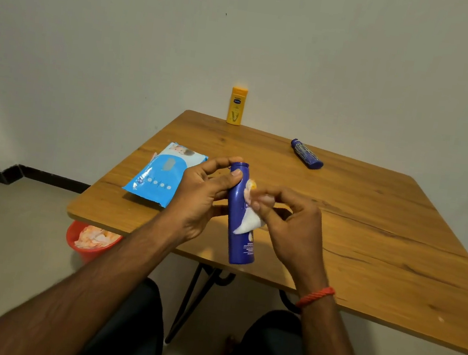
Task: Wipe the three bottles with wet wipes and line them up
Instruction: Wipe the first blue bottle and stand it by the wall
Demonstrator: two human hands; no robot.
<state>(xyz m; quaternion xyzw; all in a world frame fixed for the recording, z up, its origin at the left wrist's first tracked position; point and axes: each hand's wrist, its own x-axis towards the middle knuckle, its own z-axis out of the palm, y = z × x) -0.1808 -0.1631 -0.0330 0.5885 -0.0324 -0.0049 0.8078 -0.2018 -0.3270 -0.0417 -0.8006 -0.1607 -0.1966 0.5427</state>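
My left hand (205, 194) grips the upper part of a tall dark blue bottle (240, 243), held over the near edge of the wooden table (368, 231). My right hand (289, 223) pinches a white wet wipe (247, 223) against the bottle's side. A yellow bottle (236, 106) stands upright at the table's far edge by the wall. A smaller dark blue bottle (306, 154) lies on its side at the far right of the table.
A light blue pack of wet wipes (161, 176) lies flat on the table's left side. A red bin (87, 240) holding crumpled wipes stands on the floor under the table's left corner. My knees are below the near edge.
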